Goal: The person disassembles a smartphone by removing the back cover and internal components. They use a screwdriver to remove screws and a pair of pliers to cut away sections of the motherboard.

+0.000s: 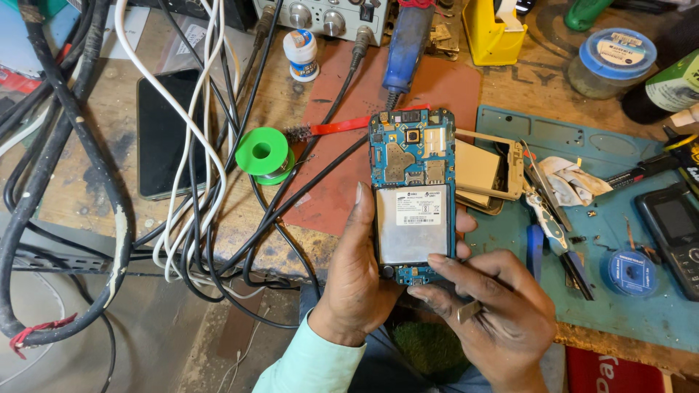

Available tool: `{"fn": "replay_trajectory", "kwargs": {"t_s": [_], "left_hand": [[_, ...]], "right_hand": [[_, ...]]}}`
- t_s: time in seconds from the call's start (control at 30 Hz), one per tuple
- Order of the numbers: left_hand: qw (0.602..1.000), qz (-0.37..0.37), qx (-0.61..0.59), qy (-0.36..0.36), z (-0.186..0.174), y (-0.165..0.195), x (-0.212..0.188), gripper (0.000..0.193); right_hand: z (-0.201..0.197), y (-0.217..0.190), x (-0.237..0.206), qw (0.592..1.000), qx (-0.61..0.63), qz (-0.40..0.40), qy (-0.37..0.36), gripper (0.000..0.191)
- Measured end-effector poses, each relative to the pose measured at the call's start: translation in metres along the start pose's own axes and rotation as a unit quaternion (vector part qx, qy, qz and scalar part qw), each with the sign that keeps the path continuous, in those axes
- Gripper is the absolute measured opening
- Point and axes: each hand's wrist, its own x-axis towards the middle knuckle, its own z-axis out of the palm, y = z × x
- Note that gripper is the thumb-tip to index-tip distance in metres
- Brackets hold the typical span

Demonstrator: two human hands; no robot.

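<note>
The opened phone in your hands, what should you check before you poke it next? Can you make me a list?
1. Left hand grips the opened phone firmly: ok.
2. Right hand holds a small metal tool, its working end hidden: cannot tell.
3. Circuit board side faces up, in plain view: ok.
4. Battery seated in its bay: ok.
5. Black cables run close beside the phone: not ok.
6. Blue mat crowded with tools and a keypad phone: not ok.
</note>
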Motion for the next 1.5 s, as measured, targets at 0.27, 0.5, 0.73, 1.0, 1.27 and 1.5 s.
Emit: {"fn": "replay_trajectory", "kwargs": {"t_s": [0.27, 0.5, 0.73, 1.0, 1.27, 1.5], "left_hand": [[1.000, 0.001, -0.002, -0.008, -0.003, -0.001, -0.001, 0.080], [1.000, -0.008, -0.005, 0.006, 0.000, 0.000, 0.000, 0.079], [1.000, 0.004, 0.011, 0.023, 0.002, 0.001, -0.001, 0.078], [1.000, 0.007, -0.001, 0.003, 0.001, 0.002, -0.002, 0.078], [1.000, 0.005, 0.010, 0.004, 0.000, 0.000, -0.003, 0.078], [1.000, 0.003, 0.012, 0.012, -0.001, -0.001, -0.003, 0.078]], "right_hand": [[0.002, -0.004, 0.002, 1.000, 0.003, -0.030, 0.008, 0.047], [0.003, 0.000, -0.009, 0.999, 0.013, 0.021, 0.038, 0.048], [-0.003, 0.006, -0.021, 0.990, 0.022, 0.096, 0.100, 0.037], [-0.002, 0.007, -0.019, 0.989, 0.032, 0.104, 0.096, 0.036], [-0.003, 0.006, -0.019, 0.991, 0.022, 0.087, 0.099, 0.034], [-0.002, 0.005, -0.020, 0.988, 0.040, 0.103, 0.108, 0.031]]}}
